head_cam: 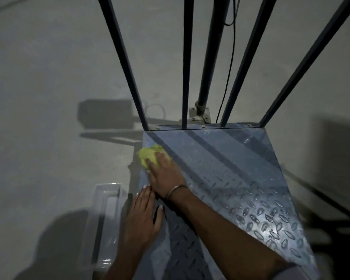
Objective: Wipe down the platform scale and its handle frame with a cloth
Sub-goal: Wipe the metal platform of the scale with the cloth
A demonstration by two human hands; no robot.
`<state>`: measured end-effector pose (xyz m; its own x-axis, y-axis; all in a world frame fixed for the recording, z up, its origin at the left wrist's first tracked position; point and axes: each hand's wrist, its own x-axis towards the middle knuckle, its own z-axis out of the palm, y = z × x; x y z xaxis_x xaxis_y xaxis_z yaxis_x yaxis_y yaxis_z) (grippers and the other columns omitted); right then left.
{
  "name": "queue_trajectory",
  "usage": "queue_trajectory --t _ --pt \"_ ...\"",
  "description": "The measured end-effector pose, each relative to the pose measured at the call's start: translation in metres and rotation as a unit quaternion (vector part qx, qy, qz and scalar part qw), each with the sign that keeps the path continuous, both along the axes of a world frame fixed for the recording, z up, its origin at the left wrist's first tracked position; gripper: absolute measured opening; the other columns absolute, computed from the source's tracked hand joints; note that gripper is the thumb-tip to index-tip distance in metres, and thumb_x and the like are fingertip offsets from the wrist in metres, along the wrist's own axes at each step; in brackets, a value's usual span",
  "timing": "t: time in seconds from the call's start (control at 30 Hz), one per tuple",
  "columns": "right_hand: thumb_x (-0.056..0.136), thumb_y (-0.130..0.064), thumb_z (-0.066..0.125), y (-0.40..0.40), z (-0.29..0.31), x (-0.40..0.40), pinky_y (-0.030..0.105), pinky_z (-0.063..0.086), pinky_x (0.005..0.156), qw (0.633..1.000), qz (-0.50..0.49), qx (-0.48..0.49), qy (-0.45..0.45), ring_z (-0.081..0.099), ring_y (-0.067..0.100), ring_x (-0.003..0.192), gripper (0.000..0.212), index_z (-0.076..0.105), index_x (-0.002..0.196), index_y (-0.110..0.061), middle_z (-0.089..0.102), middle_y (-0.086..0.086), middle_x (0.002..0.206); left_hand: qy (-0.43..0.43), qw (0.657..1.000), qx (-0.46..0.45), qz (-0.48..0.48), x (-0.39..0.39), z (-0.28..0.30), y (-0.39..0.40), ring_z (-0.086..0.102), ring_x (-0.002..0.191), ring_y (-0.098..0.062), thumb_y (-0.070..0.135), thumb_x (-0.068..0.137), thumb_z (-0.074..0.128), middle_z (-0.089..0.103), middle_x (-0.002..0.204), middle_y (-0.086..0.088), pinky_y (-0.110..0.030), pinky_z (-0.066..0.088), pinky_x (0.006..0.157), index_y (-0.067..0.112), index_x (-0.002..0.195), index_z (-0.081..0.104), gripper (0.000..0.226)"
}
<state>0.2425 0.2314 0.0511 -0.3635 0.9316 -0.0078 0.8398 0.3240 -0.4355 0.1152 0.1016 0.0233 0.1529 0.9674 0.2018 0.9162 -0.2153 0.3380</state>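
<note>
Here, right hand (166,170) fingers press a crumpled yellow-green cloth (150,156) on the tread-plate platform (241,178).

The bars of the handle frame (187,63) run off the top edge at 12 o'clock, so their tops are unseen. The right hand (164,174) covers most of the yellow cloth (149,155). At 7 o'clock a clear plastic box (107,223) is blurred. The platform (251,188) is cut at the bottom edge.
</note>
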Motion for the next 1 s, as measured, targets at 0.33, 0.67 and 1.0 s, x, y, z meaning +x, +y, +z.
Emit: queue_trajectory --t 0.33,0.67,1.0 --pt "0.105 -0.046 0.019 -0.015 -0.007 0.036 0.058 0.017 0.124 0.996 -0.063 -0.002 -0.064 0.013 0.033 0.158 0.058 0.022 0.162 -0.034 0.015 0.015 0.170 -0.021 0.999 -0.020 0.014 0.000 0.006 -0.003 0.043 0.152 -0.023 0.037 0.104 0.052 0.046 0.165 -0.005 -0.040 0.028 0.126 0.012 0.157 0.049 0.059" --pt "0.106 -0.053 0.024 -0.019 -0.009 0.101 0.062 0.025 0.118 0.978 -0.166 0.046 -0.114 0.026 0.027 0.156 0.055 0.030 0.159 -0.041 0.029 0.009 0.168 -0.033 0.998 -0.041 0.022 0.002 0.010 -0.004 0.043 0.151 -0.026 0.039 0.104 0.051 0.048 0.162 -0.007 -0.032 0.017 0.130 0.011 0.157 0.047 0.060" --pt "0.108 -0.052 0.031 -0.032 -0.014 0.129 0.058 0.026 0.117 0.984 -0.040 0.088 -0.151 0.024 0.028 0.156 0.054 0.031 0.159 -0.037 0.029 0.011 0.167 -0.033 0.999 -0.032 0.023 0.003 0.008 -0.002 0.046 0.149 -0.029 0.041 0.102 0.048 0.051 0.160 -0.010 -0.038 0.027 0.124 0.010 0.155 0.051 0.061"
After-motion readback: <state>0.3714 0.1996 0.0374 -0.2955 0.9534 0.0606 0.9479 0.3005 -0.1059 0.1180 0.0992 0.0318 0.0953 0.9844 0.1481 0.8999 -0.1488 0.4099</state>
